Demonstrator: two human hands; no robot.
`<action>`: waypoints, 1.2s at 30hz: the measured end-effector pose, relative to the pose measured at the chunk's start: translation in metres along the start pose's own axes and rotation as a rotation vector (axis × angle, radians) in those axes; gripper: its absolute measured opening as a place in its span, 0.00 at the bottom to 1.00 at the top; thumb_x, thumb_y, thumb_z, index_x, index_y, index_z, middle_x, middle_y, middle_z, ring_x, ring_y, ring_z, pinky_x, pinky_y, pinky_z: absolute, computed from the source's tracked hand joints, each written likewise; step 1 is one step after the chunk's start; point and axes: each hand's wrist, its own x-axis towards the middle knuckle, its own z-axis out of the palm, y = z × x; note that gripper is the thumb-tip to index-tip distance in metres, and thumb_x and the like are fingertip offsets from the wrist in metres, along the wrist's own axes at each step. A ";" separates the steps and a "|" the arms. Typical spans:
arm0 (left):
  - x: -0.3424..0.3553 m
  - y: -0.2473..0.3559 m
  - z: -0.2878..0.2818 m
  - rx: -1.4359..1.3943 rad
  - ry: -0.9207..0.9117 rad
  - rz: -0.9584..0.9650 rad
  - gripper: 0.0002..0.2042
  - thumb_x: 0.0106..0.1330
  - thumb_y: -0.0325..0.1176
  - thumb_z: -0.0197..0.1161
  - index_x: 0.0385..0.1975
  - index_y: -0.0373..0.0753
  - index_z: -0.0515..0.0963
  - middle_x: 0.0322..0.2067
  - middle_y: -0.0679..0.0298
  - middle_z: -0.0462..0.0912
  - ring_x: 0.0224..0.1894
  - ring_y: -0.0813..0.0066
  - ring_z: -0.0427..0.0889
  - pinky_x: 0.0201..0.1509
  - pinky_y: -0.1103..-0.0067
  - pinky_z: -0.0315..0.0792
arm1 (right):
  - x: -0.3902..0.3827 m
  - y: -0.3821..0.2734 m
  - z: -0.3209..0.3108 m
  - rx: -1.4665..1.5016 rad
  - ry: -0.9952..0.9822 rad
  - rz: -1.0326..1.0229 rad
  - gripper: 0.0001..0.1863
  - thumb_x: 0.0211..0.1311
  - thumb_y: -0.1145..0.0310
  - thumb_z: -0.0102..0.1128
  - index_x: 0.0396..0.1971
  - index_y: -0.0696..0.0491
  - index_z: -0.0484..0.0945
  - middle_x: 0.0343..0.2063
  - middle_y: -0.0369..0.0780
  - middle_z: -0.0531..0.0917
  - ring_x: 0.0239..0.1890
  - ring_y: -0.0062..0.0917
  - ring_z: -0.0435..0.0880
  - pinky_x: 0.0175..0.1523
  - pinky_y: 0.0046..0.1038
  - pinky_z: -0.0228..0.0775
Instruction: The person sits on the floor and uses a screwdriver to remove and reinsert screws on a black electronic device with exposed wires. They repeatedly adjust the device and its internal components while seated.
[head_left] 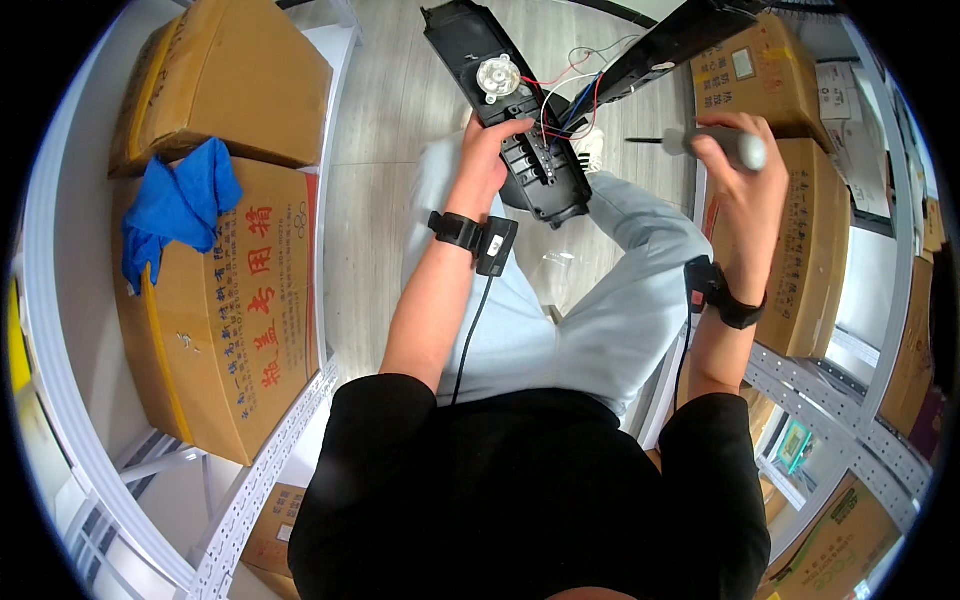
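Note:
My left hand (485,162) is closed on the edge of a long black plastic housing (562,192), held tilted above my knees. A round whitish part (498,78) sits in its upper half, and a row of small black fittings lies below that. Red, white and blue wires (597,92) run from it to a second long black panel (655,65) at the upper right. What bears that panel's weight does not show. Out to the right, my right hand (748,190) grips a screwdriver (738,148) by its grey handle, its dark shaft pointing left, apart from the housing.
Metal shelving with large cardboard boxes (270,270) stands close on my left, a blue cloth (185,205) draped over one. More boxes (800,250) fill the rack on my right. Grey wood-look floor (370,110) shows between the shelves. Each wrist wears a strapped black device with a cable.

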 end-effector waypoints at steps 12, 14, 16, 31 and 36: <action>-0.015 -0.012 0.013 0.020 -0.066 -0.209 0.20 0.53 0.16 0.64 0.48 0.33 0.73 0.41 0.58 0.82 0.39 0.65 0.84 0.44 0.70 0.80 | -0.018 0.003 0.023 0.469 0.239 0.143 0.11 0.58 0.74 0.67 0.40 0.61 0.80 0.40 0.40 0.78 0.34 0.22 0.82 0.34 0.21 0.80; -0.015 -0.012 0.011 -0.007 -0.048 -0.241 0.20 0.53 0.16 0.63 0.48 0.33 0.73 0.40 0.58 0.82 0.38 0.65 0.84 0.44 0.70 0.80 | -0.018 0.004 0.027 0.467 0.192 0.157 0.10 0.58 0.74 0.67 0.39 0.60 0.81 0.40 0.39 0.78 0.35 0.22 0.82 0.34 0.21 0.81; -0.016 -0.021 0.011 0.009 -0.065 -0.219 0.22 0.52 0.15 0.63 0.49 0.33 0.72 0.39 0.59 0.81 0.38 0.65 0.84 0.43 0.70 0.80 | -0.018 0.007 0.036 0.491 0.167 0.147 0.11 0.57 0.73 0.68 0.39 0.59 0.82 0.40 0.39 0.78 0.37 0.22 0.81 0.35 0.21 0.81; -0.015 -0.020 0.009 0.034 -0.082 -0.199 0.22 0.55 0.15 0.62 0.52 0.34 0.70 0.43 0.57 0.81 0.43 0.63 0.84 0.47 0.70 0.80 | -0.017 0.025 0.075 0.252 0.076 0.058 0.15 0.51 0.63 0.74 0.38 0.52 0.85 0.38 0.40 0.84 0.42 0.27 0.82 0.48 0.26 0.72; -0.017 -0.017 0.012 0.012 -0.060 -0.205 0.23 0.51 0.14 0.64 0.49 0.34 0.71 0.40 0.59 0.81 0.38 0.66 0.83 0.42 0.72 0.80 | -0.016 0.020 0.082 0.224 0.054 0.065 0.15 0.51 0.62 0.74 0.38 0.51 0.85 0.38 0.39 0.84 0.42 0.27 0.82 0.49 0.27 0.73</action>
